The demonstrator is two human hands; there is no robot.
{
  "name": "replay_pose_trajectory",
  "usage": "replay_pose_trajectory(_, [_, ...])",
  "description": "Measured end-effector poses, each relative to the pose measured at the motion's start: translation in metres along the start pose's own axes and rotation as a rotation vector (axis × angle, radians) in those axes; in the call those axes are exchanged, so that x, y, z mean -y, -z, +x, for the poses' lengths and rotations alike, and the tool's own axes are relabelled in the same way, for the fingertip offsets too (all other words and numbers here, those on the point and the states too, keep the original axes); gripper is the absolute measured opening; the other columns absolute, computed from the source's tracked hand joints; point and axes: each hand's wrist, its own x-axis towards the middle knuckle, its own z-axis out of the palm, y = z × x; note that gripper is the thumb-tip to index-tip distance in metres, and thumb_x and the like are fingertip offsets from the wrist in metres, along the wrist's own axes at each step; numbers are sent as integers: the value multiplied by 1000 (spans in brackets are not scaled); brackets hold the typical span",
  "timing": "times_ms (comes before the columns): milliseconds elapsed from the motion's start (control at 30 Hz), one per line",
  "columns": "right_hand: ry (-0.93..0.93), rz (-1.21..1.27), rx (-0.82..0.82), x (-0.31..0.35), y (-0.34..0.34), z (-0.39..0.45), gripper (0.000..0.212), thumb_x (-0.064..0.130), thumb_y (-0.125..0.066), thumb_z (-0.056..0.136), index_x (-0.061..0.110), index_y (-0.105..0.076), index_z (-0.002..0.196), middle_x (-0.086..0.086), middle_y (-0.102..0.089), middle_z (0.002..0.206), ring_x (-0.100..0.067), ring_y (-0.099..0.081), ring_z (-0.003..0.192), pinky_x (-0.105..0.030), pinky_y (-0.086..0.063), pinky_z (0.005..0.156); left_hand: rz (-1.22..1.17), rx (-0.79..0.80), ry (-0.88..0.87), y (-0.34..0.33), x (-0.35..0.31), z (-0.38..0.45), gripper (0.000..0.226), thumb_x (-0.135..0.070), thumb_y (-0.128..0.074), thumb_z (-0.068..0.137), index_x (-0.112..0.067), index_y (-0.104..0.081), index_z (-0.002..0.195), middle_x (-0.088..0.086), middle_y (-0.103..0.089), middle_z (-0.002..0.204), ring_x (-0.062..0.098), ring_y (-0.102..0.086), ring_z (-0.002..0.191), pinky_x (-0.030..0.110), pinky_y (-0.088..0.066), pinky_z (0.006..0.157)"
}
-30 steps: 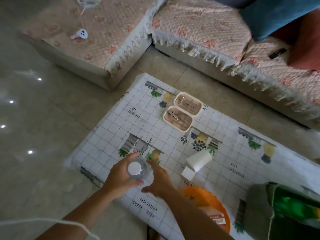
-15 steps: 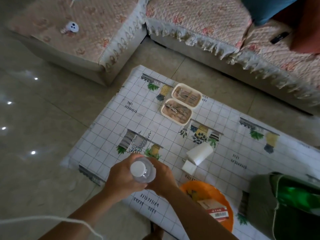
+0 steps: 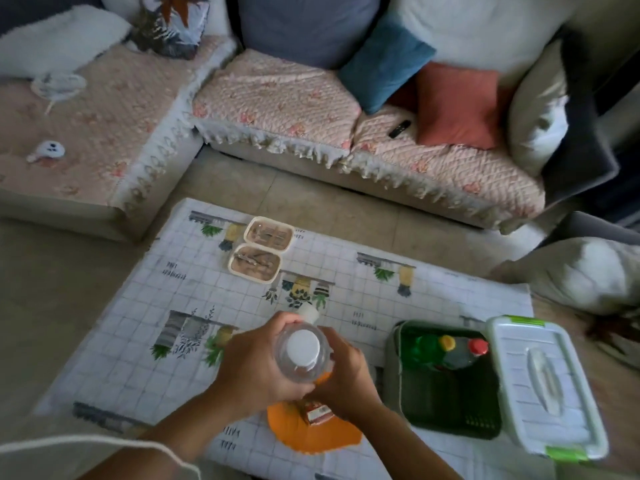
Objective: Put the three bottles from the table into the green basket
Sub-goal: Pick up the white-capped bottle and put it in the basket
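Note:
A clear bottle with a white cap (image 3: 302, 351) is held upright above the table, seen from the top. My left hand (image 3: 252, 365) wraps its left side and my right hand (image 3: 346, 379) grips its right side. To the right stands the green basket (image 3: 450, 407) on the table. Two bottles lie in its far end: a green one with a yellow cap (image 3: 433, 346) and a clear one with a red cap (image 3: 464, 353).
An orange plate (image 3: 311, 431) with a small red-and-white box lies under my hands. A white lidded box (image 3: 540, 382) sits right of the basket. Two beige trays (image 3: 259, 251) stand at the table's far side. A sofa with cushions runs behind.
The bottle has been lifted higher and carried to the right, with both hands closed on it. The view has tilted up, bringing the basket and the sofa's cushions into sight.

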Motion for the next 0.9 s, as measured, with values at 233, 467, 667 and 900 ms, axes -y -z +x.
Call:
replay_pose_trajectory(233, [-68,6,-184,-45,124,-59,72,52,-90,55,45,-53,116,24,-65,106,9,-60,101,-11,-51,85,-115,98,-166,-67,-124,24,89,-58,-84,41,-39,-52,122,-18,-68,106,1,-64,96,23,-57,80])
replay_pose_trajectory(467, [-141,-15,-245,-92,192,-101,53,53,-82,58,43,-54,102,16,-69,94,1,-64,89,-16,-53,81,-136,152,-222,-142,-187,36,91,-54,-86,43,-38,-50,125,-19,-66,114,-4,-59,102,18,-52,87])
replay_pose_trajectory(667, [-174,-9,-250,-137,209,-120,70,54,-86,56,41,-54,117,28,-56,105,13,-54,97,-2,-39,79,-151,162,-199,-199,-200,38,93,-54,-85,44,-36,-49,128,-16,-67,116,-4,-59,103,20,-53,89])
replay_pose_trajectory(900, [-252,43,-222,-184,198,-125,87,58,-91,42,37,-54,118,22,-61,110,4,-59,99,-17,-50,82,-146,154,-82,-254,-189,38,88,-52,-86,46,-35,-52,125,-16,-70,105,1,-64,95,4,-47,78])
